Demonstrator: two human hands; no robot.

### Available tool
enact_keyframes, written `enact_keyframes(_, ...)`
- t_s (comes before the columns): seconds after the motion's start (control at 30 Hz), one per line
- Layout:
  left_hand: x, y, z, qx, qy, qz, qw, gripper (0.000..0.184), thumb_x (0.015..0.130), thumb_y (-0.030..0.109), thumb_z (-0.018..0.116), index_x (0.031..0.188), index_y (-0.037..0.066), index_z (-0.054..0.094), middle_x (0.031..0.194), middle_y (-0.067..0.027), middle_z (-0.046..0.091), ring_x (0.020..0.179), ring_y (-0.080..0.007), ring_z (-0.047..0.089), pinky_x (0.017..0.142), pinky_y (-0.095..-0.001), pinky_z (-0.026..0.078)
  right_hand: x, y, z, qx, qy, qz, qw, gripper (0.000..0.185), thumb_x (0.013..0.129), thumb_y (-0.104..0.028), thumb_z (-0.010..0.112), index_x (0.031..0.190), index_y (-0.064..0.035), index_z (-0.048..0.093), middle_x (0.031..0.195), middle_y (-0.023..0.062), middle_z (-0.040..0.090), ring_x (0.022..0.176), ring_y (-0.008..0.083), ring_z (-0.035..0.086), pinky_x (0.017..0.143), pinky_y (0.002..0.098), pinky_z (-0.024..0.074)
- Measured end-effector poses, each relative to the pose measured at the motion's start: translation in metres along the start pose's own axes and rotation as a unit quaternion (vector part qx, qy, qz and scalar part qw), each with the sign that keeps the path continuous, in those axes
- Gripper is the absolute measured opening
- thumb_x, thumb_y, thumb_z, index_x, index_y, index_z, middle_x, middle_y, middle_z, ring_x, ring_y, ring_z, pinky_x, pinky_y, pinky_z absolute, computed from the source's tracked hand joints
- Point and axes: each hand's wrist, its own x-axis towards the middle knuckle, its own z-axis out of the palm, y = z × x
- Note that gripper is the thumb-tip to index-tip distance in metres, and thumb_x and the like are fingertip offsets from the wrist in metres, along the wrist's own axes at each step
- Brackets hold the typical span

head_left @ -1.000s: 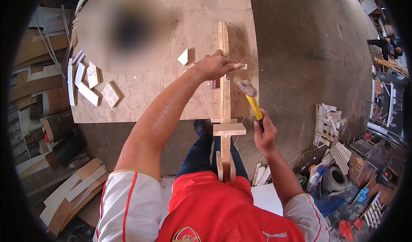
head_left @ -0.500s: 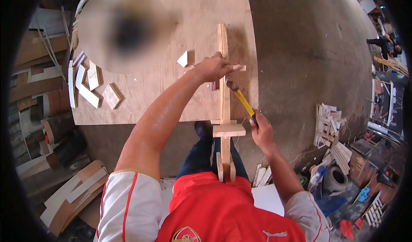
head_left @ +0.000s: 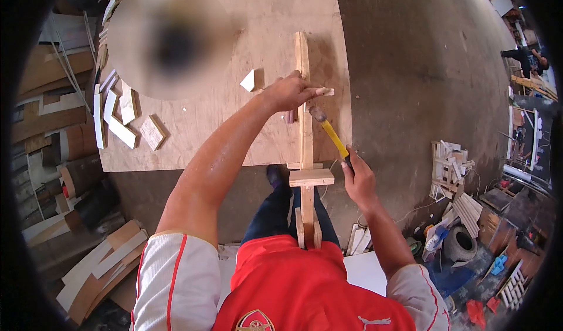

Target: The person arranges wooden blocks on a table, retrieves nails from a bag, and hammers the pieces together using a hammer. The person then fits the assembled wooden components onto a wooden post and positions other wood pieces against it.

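A long wooden bar (head_left: 306,140) runs from the tabletop toward my waist, with a short crosspiece (head_left: 311,177) across it beyond the table edge. My left hand (head_left: 288,92) lies over the bar, its fingers closed on a small wooden piece (head_left: 329,92) whose end sticks out to the right. On the right, my right hand (head_left: 359,178) is wrapped round the dark grip of a hammer (head_left: 333,136) with a yellow handle. The hammer's head is close to the bar's right side, just below my left fingers; whether they touch I cannot tell.
The plywood table (head_left: 234,146) bears a small white offcut (head_left: 248,80) and several wood blocks (head_left: 152,133) at left. Boards (head_left: 99,260) are stacked at lower left. Wood scraps (head_left: 450,170) lie on the floor at right. A person (head_left: 528,61) is at far right.
The hammer has swung left and its head is now beside the bar. My right hand has shifted slightly, and my left hand stays on the small wooden piece.
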Motion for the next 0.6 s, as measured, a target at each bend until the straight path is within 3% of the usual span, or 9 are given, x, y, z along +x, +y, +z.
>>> enact_keyframes(0.1,0.0,0.0,-0.001,-0.003,-0.001,-0.01,1.0,0.052,0.107,0.061,0.054,0.14,0.026,0.073,0.117,-0.0203,0.062,0.115,-0.037,0.067,0.105,-0.0456,0.053,0.006,-0.012,0.001,0.062,0.129,-0.1,0.985,0.052,0.102,-0.019,0.069,0.153,-0.0162,0.055,0.096,0.0177,0.071,0.083,0.0406,0.072,0.069,0.0489,0.0569)
enact_keyframes(0.2,-0.002,0.001,0.001,-0.011,-0.002,-0.021,1.0,0.052,0.107,0.061,0.054,0.14,0.026,0.073,0.119,-0.02,0.061,0.115,-0.0373,0.067,0.104,-0.0452,0.053,-0.004,0.004,0.018,-0.014,-0.011,0.029,0.999,0.054,0.101,-0.015,0.071,0.152,-0.0124,0.056,0.098,0.0188,0.071,0.086,0.0399,0.073,0.07,0.0485,0.0576)
enact_keyframes(0.33,0.001,-0.005,0.002,-0.018,0.004,-0.006,1.0,0.061,0.104,0.073,0.048,0.139,0.031,0.074,0.121,-0.0181,0.064,0.117,-0.0381,0.068,0.108,-0.048,0.052,-0.007,0.006,0.014,0.017,0.018,0.002,1.0,0.05,0.099,-0.013,0.072,0.147,-0.0071,0.059,0.101,0.0207,0.072,0.087,0.0405,0.073,0.072,0.0481,0.0577)
enact_keyframes(0.43,0.002,-0.006,0.003,-0.014,0.004,0.005,1.0,0.054,0.107,0.062,0.054,0.139,0.024,0.074,0.116,-0.0193,0.063,0.114,-0.0371,0.067,0.103,-0.0454,0.053,-0.005,0.004,0.005,0.047,0.069,-0.023,0.996,0.045,0.099,-0.013,0.072,0.142,-0.0046,0.061,0.1,0.0208,0.072,0.085,0.041,0.073,0.072,0.047,0.0576)
enact_keyframes(0.5,0.002,-0.006,0.003,-0.02,0.002,-0.001,1.0,0.055,0.107,0.062,0.053,0.139,0.023,0.074,0.115,-0.0197,0.063,0.114,-0.0369,0.067,0.103,-0.0456,0.053,-0.007,0.008,0.007,0.076,0.087,-0.01,0.993,0.042,0.099,-0.012,0.072,0.139,-0.0044,0.062,0.098,0.0201,0.073,0.084,0.041,0.073,0.071,0.0454,0.0574)
enact_keyframes(0.6,0.002,-0.004,0.001,-0.012,-0.002,-0.002,1.0,0.056,0.107,0.063,0.053,0.139,0.022,0.074,0.115,-0.0199,0.063,0.114,-0.0366,0.068,0.103,-0.0459,0.053,-0.008,0.003,-0.001,0.115,0.003,0.057,0.992,0.035,0.097,-0.01,0.073,0.13,-0.0028,0.064,0.094,0.0207,0.072,0.083,0.0411,0.073,0.07,0.0439,0.0568)
